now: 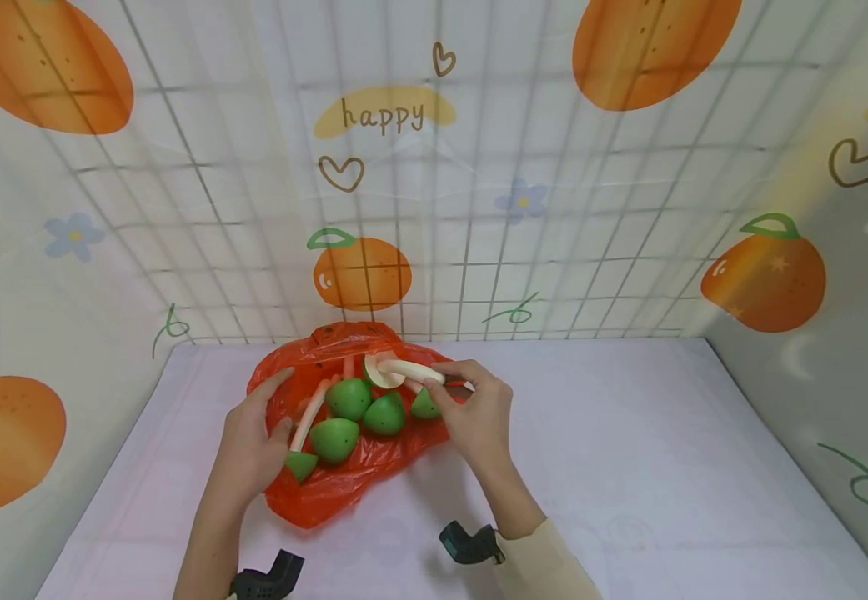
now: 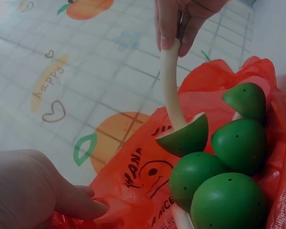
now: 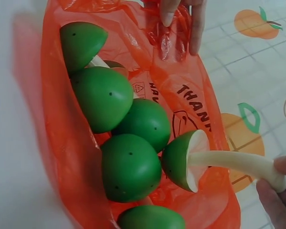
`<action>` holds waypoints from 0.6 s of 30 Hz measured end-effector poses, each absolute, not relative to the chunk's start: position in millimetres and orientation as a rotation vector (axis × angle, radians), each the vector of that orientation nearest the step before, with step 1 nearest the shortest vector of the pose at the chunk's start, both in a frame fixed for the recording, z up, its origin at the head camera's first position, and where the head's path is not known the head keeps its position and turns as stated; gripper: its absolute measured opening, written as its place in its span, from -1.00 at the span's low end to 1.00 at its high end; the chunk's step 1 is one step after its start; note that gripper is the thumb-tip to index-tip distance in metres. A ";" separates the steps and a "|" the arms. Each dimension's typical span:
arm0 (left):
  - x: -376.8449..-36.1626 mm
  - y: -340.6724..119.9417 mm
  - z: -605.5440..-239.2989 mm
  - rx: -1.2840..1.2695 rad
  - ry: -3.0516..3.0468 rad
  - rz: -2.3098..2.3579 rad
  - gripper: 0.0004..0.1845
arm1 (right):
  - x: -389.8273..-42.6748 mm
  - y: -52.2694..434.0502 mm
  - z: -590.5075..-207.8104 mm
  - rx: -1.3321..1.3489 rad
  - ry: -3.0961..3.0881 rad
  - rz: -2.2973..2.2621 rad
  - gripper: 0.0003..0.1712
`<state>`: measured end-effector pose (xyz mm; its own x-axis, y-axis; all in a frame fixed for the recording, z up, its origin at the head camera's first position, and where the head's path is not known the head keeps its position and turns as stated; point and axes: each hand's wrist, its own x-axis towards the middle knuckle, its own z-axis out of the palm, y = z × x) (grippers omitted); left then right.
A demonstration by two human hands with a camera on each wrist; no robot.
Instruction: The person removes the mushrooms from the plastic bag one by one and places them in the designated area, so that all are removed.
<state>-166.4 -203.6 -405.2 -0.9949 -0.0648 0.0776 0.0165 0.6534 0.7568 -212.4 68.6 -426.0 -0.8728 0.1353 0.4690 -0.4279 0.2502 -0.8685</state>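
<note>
Green-capped toy mushroom (image 1: 396, 372) pinched by right hand (image 1: 479, 417) fingers; left hand (image 1: 253, 442) fingers spread on orange bag (image 1: 343, 487).

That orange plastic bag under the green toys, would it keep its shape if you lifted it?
Probably not. The orange bag looks thin and crinkled, so it would likely go floppy and sag. It seems very light. The rounded green toys inside might well roll together or spill from its open mouth.
</note>
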 end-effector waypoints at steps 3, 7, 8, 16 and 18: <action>-166.8 -204.1 -405.3 0.036 -2.757 -1.274 -0.29 | -211.6 69.9 -423.7 0.251 -2.093 1.676 -0.78; -166.7 -204.9 -405.2 0.040 -2.756 -1.278 -0.28 | -209.7 71.2 -420.1 0.244 -2.117 1.694 -0.78; -166.6 -205.1 -405.1 0.043 -2.757 -1.280 -0.27 | -209.3 71.7 -419.4 0.243 -2.119 1.696 -0.78; -166.0 -205.3 -404.0 0.048 -2.755 -1.290 -0.27 | -207.3 75.1 -413.6 0.245 -2.166 1.660 -0.78; -166.1 -205.1 -403.9 0.048 -2.753 -1.287 -0.28 | -207.1 75.6 -413.2 0.241 -2.175 1.657 -0.78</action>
<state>-166.1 -205.1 -403.9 -0.9943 -0.0716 0.0796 0.0151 0.6417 0.7668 -207.1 75.6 -413.2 -0.9076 0.0996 0.4078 -0.3666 0.2850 -0.8856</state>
